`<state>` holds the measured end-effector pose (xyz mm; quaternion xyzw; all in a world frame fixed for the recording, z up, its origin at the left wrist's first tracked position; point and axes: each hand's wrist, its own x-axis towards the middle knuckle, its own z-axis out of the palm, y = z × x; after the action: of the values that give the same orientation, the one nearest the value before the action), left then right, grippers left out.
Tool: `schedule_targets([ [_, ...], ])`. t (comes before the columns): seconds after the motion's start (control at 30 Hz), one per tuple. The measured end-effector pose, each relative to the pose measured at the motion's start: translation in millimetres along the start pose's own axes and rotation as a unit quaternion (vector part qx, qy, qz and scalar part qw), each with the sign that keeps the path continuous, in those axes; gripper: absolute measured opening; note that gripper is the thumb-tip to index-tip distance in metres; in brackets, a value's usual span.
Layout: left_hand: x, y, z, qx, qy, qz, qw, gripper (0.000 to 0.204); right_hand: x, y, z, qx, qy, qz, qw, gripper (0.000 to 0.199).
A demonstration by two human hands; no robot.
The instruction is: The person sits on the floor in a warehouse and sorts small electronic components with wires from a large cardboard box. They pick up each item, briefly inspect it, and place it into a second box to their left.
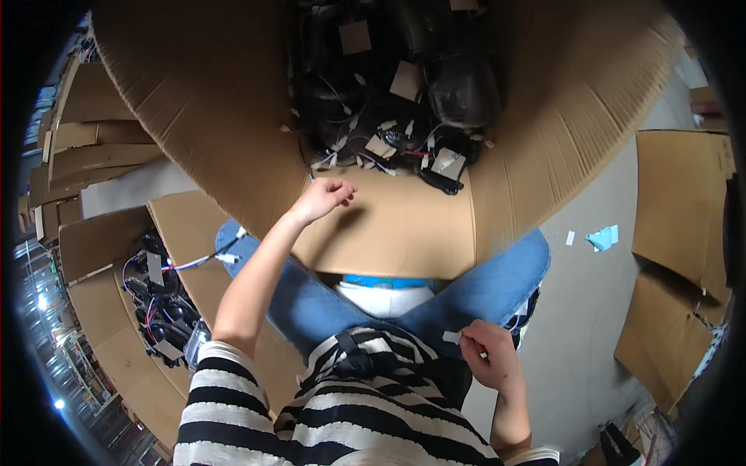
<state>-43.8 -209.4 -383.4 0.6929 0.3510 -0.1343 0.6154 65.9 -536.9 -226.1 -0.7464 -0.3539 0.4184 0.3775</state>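
Observation:
My left hand (325, 199) hangs over the near inner flap of a large open cardboard box (396, 225). Its fingers are loosely bent and a little apart, with nothing visible between them. Just beyond it, black wired parts (334, 93) with white plug connectors (338, 144) fill the box. Tan square pieces (356, 36) lie among them. Close to my right thigh, my right hand (491, 356) pinches a small white tag (451, 337) between thumb and fingers. What the tag is made of cannot be told.
At left, another cardboard box (175, 233) holds black parts with coloured wires (159, 311). More cartons (676, 202) stand at right. On the grey floor (575, 311) lie a light-blue scrap (602, 238) and a white slip (570, 238). My bent legs (497, 272) flank the large box's near edge.

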Motion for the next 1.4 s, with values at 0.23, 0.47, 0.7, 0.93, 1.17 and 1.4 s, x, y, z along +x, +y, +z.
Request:
schedule_targets([
  [0.23,76.4,24.7,-14.3,-0.223,0.105,0.019,0.969,0.020,23.7,3.7,-0.6,0.020,-0.008,0.031,0.999,0.008],
  [0.47,128.4,50.0,-68.7,-0.077,0.239,0.138,0.958,0.016,38.0,2.2,-4.0,0.011,-0.009,0.046,0.999,0.008],
  [0.7,175.0,78.8,-138.3,0.251,0.506,0.270,0.779,0.023,41.1,7.3,-5.4,0.013,-0.011,0.066,0.998,0.010],
  [0.93,219.4,86.0,-186.9,0.148,0.497,0.193,0.833,0.030,53.8,10.1,-8.8,0.017,-0.004,0.108,0.994,0.005],
  [1.17,251.7,74.1,-213.1,0.132,0.445,0.098,0.880,0.032,56.0,2.6,-9.2,0.009,0.005,0.180,0.984,0.004],
  [1.4,240.5,68.3,-228.3,0.255,0.270,0.121,0.921,0.031,66.4,2.1,-4.6,0.005,-0.023,0.177,0.984,0.007],
])
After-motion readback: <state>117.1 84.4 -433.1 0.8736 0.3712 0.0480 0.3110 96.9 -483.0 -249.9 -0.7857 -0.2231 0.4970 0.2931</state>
